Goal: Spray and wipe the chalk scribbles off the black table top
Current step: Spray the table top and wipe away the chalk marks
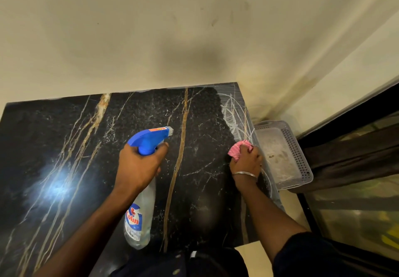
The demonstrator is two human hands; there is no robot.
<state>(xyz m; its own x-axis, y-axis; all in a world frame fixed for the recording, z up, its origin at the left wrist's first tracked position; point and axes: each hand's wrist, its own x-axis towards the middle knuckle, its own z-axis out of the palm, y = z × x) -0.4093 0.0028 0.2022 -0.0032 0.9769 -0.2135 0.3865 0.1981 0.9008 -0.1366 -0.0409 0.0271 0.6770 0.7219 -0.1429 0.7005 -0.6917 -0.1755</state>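
Left hand [138,164] grips the sprayer [149,138]; right hand [246,160] clutches a pink cloth [237,148] — best pressed flat, swept up through the chalk [234,115].

Lighting is dim and warm. Glare marks the table top [58,188] at lower left. A soft shadow falls on the wall [194,58]. Frame edges curve.

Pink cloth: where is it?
Head view, right: the cloth is bunched in the right hand at the table's right edge, near the chalk scribbles and grey basket.
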